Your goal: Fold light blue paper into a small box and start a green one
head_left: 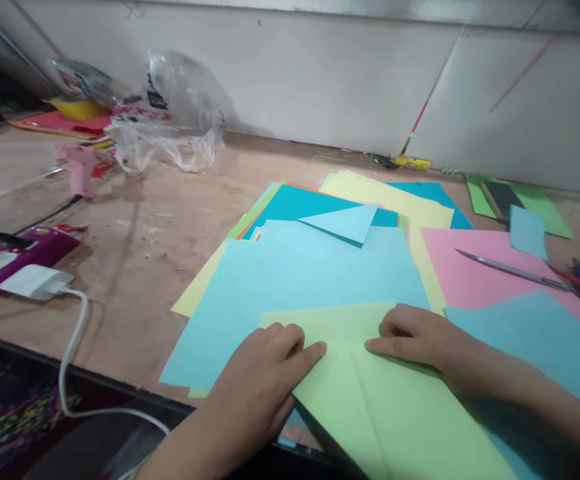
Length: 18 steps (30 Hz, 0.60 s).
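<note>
A light green sheet of paper (pixel 365 393) with a crease down its middle lies at the near edge of the table, its lower end hanging toward me. My left hand (pixel 265 373) grips its left side, thumb on top and fingers curled. On the right side, my right hand (pixel 420 340) pinches the same sheet with its thumb and bent fingers. Beneath its far edge spreads a light blue sheet (pixel 330 267), on which a small light blue paper triangle (pixel 353 223) rests. Undersides of both hands' grips are hidden.
Scissors (pixel 520 270) lie on pink paper (pixel 460 273) at the right, beside a blue sheet (pixel 535 333). A pink glue gun (pixel 83 167), purple power strip (pixel 55 247) with white charger (pixel 35 281), and plastic bag (pixel 185 100) occupy the left. A wall stands behind.
</note>
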Each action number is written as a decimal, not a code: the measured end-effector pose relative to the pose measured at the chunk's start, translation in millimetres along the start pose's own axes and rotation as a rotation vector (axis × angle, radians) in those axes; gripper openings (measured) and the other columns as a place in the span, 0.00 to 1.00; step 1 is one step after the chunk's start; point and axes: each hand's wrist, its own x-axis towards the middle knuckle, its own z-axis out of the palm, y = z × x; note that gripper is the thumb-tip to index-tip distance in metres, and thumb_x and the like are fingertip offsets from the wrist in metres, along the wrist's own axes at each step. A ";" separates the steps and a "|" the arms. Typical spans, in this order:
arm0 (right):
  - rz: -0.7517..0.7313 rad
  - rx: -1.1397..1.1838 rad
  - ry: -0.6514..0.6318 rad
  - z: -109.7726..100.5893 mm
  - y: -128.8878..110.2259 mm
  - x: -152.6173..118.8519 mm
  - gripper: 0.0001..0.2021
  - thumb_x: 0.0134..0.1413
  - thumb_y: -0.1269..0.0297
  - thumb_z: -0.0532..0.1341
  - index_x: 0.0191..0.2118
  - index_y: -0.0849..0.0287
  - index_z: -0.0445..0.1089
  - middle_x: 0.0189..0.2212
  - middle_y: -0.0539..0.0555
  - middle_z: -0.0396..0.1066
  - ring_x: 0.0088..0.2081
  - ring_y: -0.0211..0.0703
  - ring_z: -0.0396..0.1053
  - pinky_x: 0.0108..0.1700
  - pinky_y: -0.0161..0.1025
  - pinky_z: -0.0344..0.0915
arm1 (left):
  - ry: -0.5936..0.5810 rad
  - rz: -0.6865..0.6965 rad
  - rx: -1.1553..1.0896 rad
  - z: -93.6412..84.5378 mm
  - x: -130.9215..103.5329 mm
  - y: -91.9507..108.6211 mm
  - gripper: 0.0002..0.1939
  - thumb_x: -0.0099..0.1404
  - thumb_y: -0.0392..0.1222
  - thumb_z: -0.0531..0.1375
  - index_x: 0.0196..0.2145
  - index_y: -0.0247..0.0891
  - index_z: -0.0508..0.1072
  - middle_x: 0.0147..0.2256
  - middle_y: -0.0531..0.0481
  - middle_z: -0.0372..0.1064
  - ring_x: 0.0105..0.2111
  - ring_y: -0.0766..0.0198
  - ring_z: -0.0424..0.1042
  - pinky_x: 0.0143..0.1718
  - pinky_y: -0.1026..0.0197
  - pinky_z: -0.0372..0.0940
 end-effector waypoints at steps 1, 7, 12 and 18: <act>0.068 0.035 0.023 2.3 1.2 0.6 0.10 0.65 0.61 0.54 0.40 0.55 0.72 0.32 0.53 0.69 0.31 0.41 0.67 0.31 0.37 0.64 | -0.002 -0.008 -0.007 0.8 1.3 -0.2 0.19 0.64 0.29 0.49 0.47 0.40 0.74 0.30 0.47 0.67 0.28 0.58 0.66 0.26 0.59 0.61; -0.055 0.138 0.201 9.1 16.2 -3.0 0.10 0.63 0.67 0.53 0.36 0.57 0.72 0.34 0.55 0.73 0.35 0.41 0.71 0.36 0.37 0.67 | 0.060 -0.119 -0.133 -0.2 1.4 -7.4 0.17 0.64 0.30 0.49 0.43 0.40 0.74 0.34 0.49 0.75 0.32 0.60 0.73 0.31 0.61 0.66; 0.023 0.133 0.265 4.8 13.2 -1.4 0.05 0.55 0.71 0.60 0.31 0.60 0.73 0.28 0.52 0.74 0.29 0.39 0.72 0.32 0.34 0.66 | -0.015 -0.375 -0.123 -8.9 1.7 -9.5 0.12 0.65 0.38 0.56 0.45 0.44 0.74 0.37 0.53 0.78 0.35 0.58 0.77 0.31 0.61 0.66; 0.245 -0.070 0.229 3.5 5.9 0.5 0.07 0.54 0.68 0.64 0.26 0.59 0.72 0.23 0.49 0.72 0.25 0.38 0.68 0.26 0.33 0.58 | -0.009 -0.517 -0.050 -8.8 -0.1 -11.4 0.10 0.63 0.39 0.57 0.43 0.43 0.72 0.27 0.56 0.73 0.25 0.62 0.72 0.25 0.64 0.60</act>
